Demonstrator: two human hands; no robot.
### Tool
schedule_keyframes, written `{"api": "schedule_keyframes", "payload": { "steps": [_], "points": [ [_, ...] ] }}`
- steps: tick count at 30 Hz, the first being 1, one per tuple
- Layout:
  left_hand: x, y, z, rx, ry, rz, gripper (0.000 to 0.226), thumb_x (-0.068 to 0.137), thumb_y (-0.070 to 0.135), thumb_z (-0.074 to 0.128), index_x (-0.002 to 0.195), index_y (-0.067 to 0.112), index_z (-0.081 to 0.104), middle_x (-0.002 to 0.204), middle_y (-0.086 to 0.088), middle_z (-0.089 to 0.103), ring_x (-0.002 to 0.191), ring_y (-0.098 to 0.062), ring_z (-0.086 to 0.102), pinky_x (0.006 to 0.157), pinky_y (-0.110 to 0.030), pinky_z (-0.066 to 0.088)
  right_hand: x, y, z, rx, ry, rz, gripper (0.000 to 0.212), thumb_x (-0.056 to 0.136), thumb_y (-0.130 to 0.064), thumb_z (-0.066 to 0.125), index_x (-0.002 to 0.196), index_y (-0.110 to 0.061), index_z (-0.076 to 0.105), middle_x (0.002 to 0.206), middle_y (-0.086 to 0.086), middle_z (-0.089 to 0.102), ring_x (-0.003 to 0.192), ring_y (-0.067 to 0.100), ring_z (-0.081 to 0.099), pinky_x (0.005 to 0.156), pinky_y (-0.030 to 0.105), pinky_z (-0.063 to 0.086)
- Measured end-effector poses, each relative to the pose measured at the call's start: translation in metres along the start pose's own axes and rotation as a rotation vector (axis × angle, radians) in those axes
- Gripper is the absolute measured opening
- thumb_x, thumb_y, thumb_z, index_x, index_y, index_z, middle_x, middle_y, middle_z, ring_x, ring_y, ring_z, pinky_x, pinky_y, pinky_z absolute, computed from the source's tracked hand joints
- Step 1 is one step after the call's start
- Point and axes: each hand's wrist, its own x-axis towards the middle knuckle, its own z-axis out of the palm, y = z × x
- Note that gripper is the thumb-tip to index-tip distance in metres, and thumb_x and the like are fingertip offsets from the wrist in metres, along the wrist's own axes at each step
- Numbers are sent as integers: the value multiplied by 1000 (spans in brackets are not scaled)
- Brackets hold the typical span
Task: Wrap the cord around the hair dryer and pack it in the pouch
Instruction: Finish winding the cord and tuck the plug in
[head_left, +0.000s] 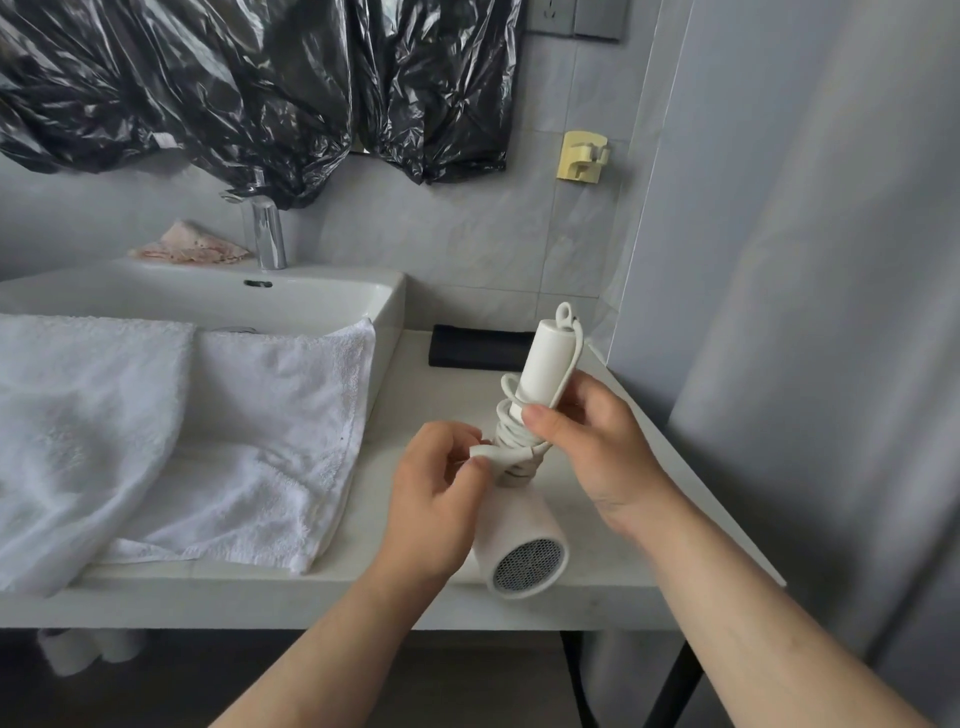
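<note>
While the cord (511, 434) sits coiled on the handle: hair dryer (522, 543) in both hands at desk (613, 561)

Right hand (597, 441) grips the handle, thumb on the coils; left hand (436, 499) pinches a white bit of cord left of the coils; dryer's grille end faces near, at the desk's near right part; black pouch (478, 347) lies far on the desk, apart; white towel (234, 415) drapes over sink (384, 306) at left.

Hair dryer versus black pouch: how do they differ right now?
The hair dryer is white; the pouch is black. The hair dryer is held by both hands, right hand round its handle, left hand pinching the cord; the pouch lies flat, untouched. The hair dryer is bulky, the pouch thin. Both are at the same counter.
</note>
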Motion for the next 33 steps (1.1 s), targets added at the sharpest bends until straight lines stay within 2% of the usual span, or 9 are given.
{"api": "schedule_keyframes", "payload": {
  "steps": [4, 7, 9, 13, 18, 22, 25, 27, 33],
  "points": [
    [-2, -4, 14, 8, 13, -65, 13, 82, 22, 51, 87, 13, 60, 89, -5, 63, 84, -18, 59, 73, -30, 47, 1, 4, -1, -1, 14, 47, 39, 64, -29, 75, 101, -16, 73, 102, 17, 73, 93, 30, 69, 85, 44, 54],
    [-8, -5, 21, 35, 39, -25, 10, 84, 28, 54, 86, 20, 59, 87, -3, 61, 78, -12, 58, 70, -22, 44, 2, 11, -1, 88, 19, 81, 53, 60, -30, 78, 107, -8, 69, 106, 18, 71, 94, 23, 67, 86, 39, 53],
    [-10, -7, 25, 110, 35, 34, 13, 82, 29, 68, 87, 24, 58, 87, 0, 59, 76, -8, 57, 67, -14, 41, 2, 15, 0, 182, 43, 86, 58, 60, -29, 78, 110, -2, 65, 101, 18, 67, 92, 24, 66, 81, 37, 53],
    [-7, -11, 22, 181, -9, 88, 32, 72, 11, 85, 89, 27, 63, 92, 4, 62, 82, -2, 59, 70, -8, 41, 2, 18, 1, 402, 73, 121, 32, 69, -12, 70, 101, -10, 66, 86, 2, 66, 84, 21, 62, 75, 35, 52],
    [-2, -15, 18, 57, 48, -86, 12, 80, 15, 80, 84, 18, 69, 89, 6, 71, 81, -6, 66, 72, -18, 51, 5, 18, -4, 404, 62, 150, 15, 70, -12, 68, 85, -11, 68, 74, 0, 65, 77, 18, 60, 79, 38, 48],
    [-1, -18, 19, -19, 152, -187, 10, 83, 20, 78, 86, 14, 71, 87, 2, 73, 80, -15, 68, 74, -33, 56, 9, 15, -8, 346, 2, 138, 16, 72, -14, 71, 87, -12, 67, 76, -1, 64, 77, 14, 61, 77, 32, 49],
    [-1, -18, 20, -46, 156, -208, 12, 81, 23, 80, 84, 15, 72, 85, 2, 74, 77, -13, 68, 72, -33, 56, 10, 14, -14, 427, -110, 138, 36, 73, -10, 65, 109, -11, 62, 86, -1, 65, 84, 11, 62, 81, 28, 50],
    [-1, -18, 20, -52, 149, -216, 11, 81, 21, 79, 83, 15, 71, 84, 2, 74, 76, -12, 67, 70, -31, 56, 10, 13, -15, 492, -161, 158, 44, 73, -4, 60, 116, -8, 60, 95, 4, 64, 93, 17, 60, 88, 33, 47],
    [-4, -18, 23, -49, 158, -208, 10, 81, 18, 79, 83, 14, 70, 88, 6, 73, 76, -6, 67, 67, -20, 53, 10, 17, -11, 581, -144, 150, 25, 71, -1, 58, 90, -11, 71, 93, 7, 69, 98, 20, 64, 90, 38, 49]
  ]
}}
